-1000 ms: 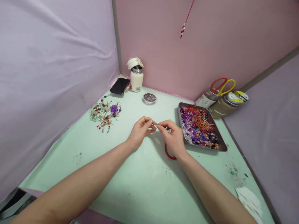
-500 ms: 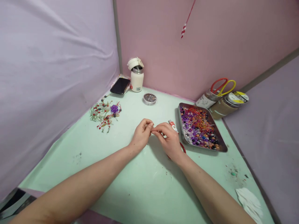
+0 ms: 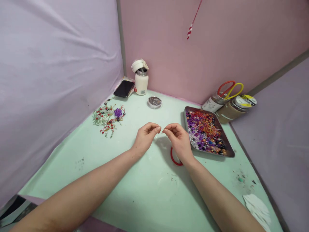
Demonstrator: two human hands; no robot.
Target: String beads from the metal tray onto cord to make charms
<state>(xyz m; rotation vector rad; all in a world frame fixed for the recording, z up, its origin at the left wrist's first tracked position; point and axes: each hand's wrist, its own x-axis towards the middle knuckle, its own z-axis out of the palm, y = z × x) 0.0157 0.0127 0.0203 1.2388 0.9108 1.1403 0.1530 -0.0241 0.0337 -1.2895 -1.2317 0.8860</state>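
Note:
My left hand [image 3: 145,136] and my right hand [image 3: 178,140] meet above the middle of the pale green table [image 3: 135,180]. Both are pinched, thumb to fingertips, a small gap apart. A very thin clear thread [image 3: 161,130] seems to run between the two pinches; it is hard to make out. Under my right wrist a red loop [image 3: 174,158] lies on the table. A metal tray [image 3: 232,152] full of purple, clear and dark beads with red and yellow elastic loops sits just right of my right hand.
A cluster of beaded pieces [image 3: 108,117] lies at the left. A black phone [image 3: 124,88], a white flask [image 3: 141,79] and a round thread spool [image 3: 154,102] stand at the back. Jars with scissors [image 3: 229,90] sit back right. White tissue [image 3: 257,207] lies front right.
My hands, pressed close together half a second ago, have drawn slightly apart. The small red and white tube seen beside my right hand is hidden again, and the red loop shows more.

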